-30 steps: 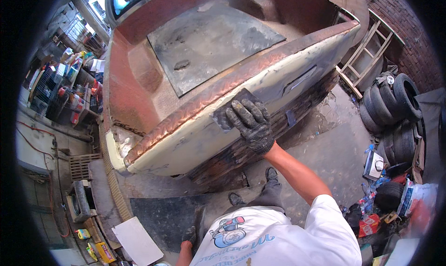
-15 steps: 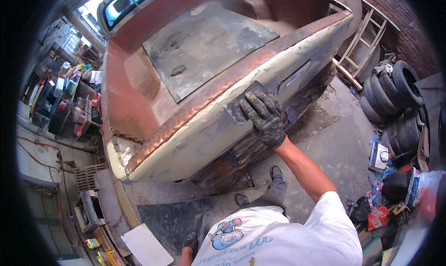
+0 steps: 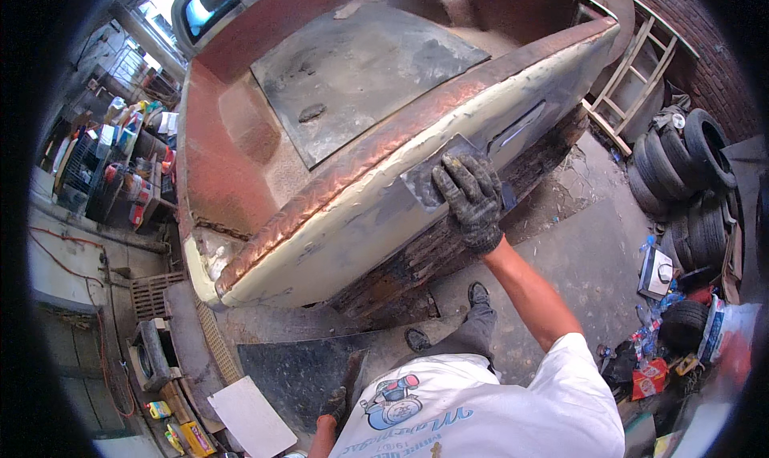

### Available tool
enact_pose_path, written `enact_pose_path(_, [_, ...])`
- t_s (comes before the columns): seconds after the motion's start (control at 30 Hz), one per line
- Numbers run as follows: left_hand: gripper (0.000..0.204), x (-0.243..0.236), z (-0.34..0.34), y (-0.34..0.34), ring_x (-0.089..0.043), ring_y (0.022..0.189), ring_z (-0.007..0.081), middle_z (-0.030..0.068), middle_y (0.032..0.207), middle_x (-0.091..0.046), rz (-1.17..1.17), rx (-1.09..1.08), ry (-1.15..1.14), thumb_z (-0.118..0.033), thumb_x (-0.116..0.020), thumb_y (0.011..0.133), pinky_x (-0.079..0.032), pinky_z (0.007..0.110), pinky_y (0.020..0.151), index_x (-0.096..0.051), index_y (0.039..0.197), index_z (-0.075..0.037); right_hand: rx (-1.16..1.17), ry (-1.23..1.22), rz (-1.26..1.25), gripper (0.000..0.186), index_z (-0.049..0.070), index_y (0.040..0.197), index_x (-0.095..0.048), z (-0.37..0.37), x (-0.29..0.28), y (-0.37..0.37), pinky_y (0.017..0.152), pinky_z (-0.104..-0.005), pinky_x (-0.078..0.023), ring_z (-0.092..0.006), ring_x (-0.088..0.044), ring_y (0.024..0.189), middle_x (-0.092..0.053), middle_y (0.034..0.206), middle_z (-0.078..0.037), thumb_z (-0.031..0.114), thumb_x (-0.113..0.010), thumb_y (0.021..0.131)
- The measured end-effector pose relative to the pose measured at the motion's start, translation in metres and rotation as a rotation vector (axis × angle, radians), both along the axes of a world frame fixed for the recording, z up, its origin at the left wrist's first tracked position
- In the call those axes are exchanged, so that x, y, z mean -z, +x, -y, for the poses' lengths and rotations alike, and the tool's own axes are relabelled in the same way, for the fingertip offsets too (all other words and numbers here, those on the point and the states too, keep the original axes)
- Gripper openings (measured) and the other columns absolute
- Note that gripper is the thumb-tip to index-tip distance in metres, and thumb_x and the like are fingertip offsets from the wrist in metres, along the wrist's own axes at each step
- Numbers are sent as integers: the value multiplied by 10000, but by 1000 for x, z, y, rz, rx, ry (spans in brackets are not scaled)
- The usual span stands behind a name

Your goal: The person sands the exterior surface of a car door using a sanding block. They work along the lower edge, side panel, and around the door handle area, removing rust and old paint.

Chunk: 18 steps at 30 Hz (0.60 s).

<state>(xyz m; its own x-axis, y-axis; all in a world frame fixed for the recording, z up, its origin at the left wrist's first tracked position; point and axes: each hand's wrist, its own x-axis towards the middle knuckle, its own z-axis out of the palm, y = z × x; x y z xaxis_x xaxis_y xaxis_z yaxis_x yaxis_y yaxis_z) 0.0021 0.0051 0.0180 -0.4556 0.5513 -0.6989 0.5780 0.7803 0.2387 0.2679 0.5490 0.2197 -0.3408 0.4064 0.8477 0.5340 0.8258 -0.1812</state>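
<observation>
Brick wall at two o'clock, cluttered shelves at nine, daylight between ten and eleven, grey floor at four.

Head-worn fisheye view, steeply downward over the tailgate

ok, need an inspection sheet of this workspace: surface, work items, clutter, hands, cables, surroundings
Surface: tailgate patchy cream and grey, with a coppery, rough-looking top edge.
Work items: dark flat sheet against the tailgate; its material can't be told.
Clutter: stacked tires and a red bag among loose litter at right; white board at lower left.
Hands: right hand, gloved, fingers spread over the sheet; left hand, gloved, low beside the body, grip unclear.
Cables: orange cable or hose along the left side.
Surroundings: crowded shelving at left; brick wall and wooden ladder-like frame at upper right.
</observation>
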Motion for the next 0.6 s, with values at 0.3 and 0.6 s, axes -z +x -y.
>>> enact_pose_path(0.3, [513,-4,40,-18,-638,1020,398,253,1059,-663,-85,90,-44,-379,-344,1006,-480,494,879,-700,992,-10,-48,150,-125,515,182,1254,-648,17,18,-71,1105,-503,-336,-302,-450,1312,-525,1388,-67,9,-598,772])
enact_pose_path(0.6, [569,-13,44,-27,-567,1171,384,240,1183,-630,-22,-121,-132,-434,-290,1014,-424,459,1012,-656,1141,-17,-70,33,-46,460,196,1257,-631,70,5,-65,1108,-505,-322,-266,-434,1321,-509,1397,-40,116,-621,805])
